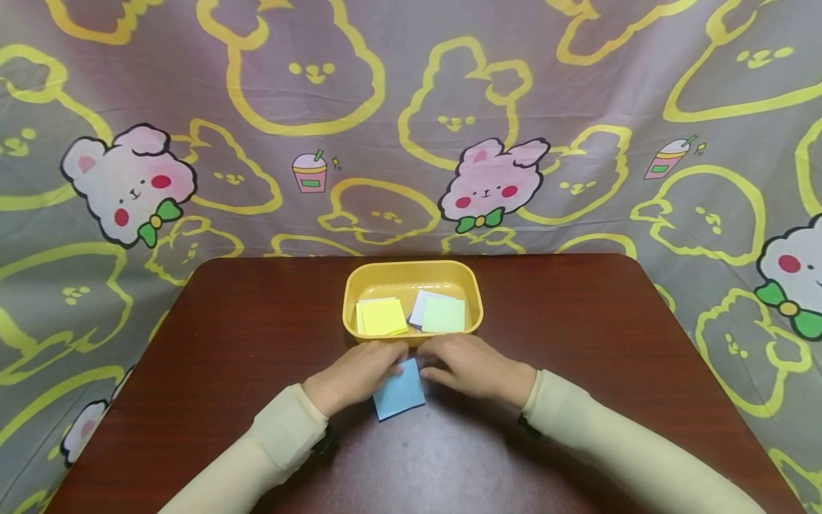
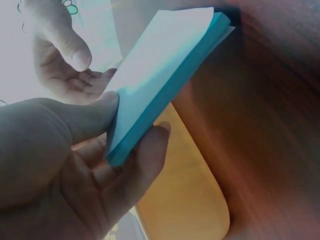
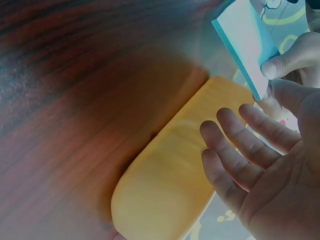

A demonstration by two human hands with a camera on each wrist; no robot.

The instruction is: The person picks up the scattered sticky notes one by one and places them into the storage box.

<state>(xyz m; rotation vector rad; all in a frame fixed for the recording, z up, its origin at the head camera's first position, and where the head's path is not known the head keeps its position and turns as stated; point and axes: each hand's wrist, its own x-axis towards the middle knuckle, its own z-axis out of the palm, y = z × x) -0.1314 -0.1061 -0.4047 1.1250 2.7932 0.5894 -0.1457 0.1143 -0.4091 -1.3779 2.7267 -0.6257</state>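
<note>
My left hand [image 1: 356, 375] pinches a pad of blue sticky notes [image 1: 399, 391] at one end, thumb on its top face and fingers beneath. In the left wrist view the pad [image 2: 160, 75] is tilted, its thick blue edge showing and a bottom sheet splayed a little. Close to the pad's right side is my right hand [image 1: 475, 364]. Its fingers [image 3: 240, 132] are loosely bent with nothing between them in the right wrist view. Both hands are just in front of a yellow plastic tray [image 1: 411, 265].
Inside the tray, a yellow sticky note pad [image 1: 384, 316] lies on the left. On the right a pale green pad [image 1: 444, 315] overlaps a whitish one [image 1: 419, 305]. The tray stands on a dark red-brown table [image 1: 257, 343], with a patterned curtain [image 1: 385, 164] behind its far edge.
</note>
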